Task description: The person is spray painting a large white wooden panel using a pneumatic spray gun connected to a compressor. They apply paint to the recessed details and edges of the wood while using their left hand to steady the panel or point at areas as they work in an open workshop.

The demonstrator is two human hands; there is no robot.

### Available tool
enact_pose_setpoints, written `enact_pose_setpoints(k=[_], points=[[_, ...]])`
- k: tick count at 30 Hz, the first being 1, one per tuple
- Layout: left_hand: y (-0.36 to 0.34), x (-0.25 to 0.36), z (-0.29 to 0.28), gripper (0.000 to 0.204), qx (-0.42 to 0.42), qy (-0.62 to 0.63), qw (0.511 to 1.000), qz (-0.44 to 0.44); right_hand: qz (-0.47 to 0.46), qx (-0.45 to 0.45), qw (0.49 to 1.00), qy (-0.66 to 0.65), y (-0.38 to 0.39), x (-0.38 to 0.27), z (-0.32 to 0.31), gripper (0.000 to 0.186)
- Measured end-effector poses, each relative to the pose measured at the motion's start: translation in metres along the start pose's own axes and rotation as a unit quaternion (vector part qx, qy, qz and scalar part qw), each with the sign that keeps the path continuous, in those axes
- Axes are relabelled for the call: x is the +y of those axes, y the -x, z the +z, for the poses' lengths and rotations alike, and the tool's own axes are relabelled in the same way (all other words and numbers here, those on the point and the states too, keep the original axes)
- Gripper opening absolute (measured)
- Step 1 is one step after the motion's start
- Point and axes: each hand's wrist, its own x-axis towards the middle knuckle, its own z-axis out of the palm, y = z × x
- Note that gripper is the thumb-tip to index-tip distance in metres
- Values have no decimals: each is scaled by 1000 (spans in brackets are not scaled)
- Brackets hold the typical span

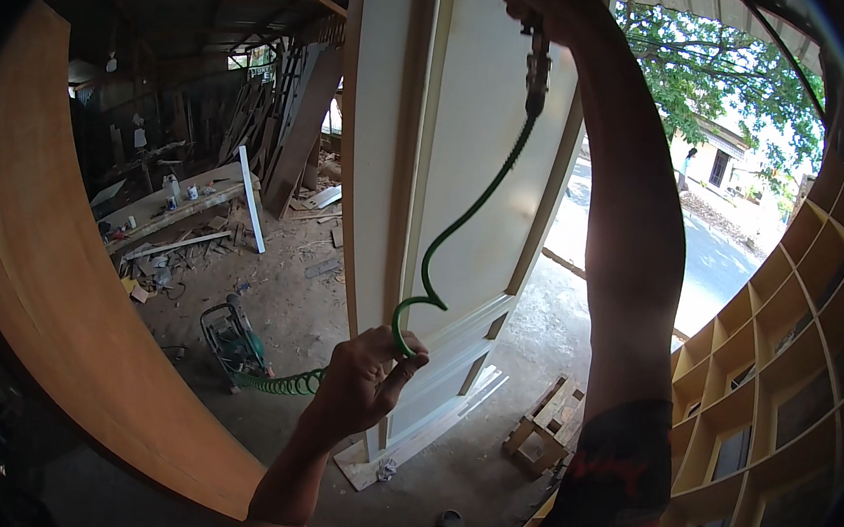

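Orange-brown board [8, 177] edges the frame's left; floor [294, 297] beside it leaves room. Lower centre, the left hand [359, 384] pinches a green hose [427, 262]. Mid-frame, the upright pale panel [467, 117] looks largely surfaced; what's left, I can't tell. Top centre, the right hand [555, 4] grips a metal air fitting [537, 71]; shelving [813, 243] bounds the right.

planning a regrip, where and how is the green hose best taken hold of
Likely the stretched span of the green hose below the right hand, from the near side: it runs in front of the white panel, gently curved, unlike its tightly coiled lower part.
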Motion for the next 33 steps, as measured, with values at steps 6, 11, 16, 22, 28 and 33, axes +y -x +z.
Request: enact_pose_setpoints(k=[6,11,16,22,28,33], points=[[-25,21,-8,12,40,-34,999,-13,-46,-24,998,-40,-44,-33,-3,18],[-16,9,-2,9,29,-34,999,13,-60,46,997,-4,-8,-24,-6,17],[16,-2,-3,8,-18,-35,999,-33,16,15,999,-25,64,15,6,19],[64,-33,3,9,-115,2,981,-155,55,3,989,134,148,71,14,18],[111,-64,16,12,-153,20,966,-207,82,51,994,47,227,146,22,31],[154,-84,19,16,-208,-19,936,-282,168,47,984,15,297,185,35,18]])
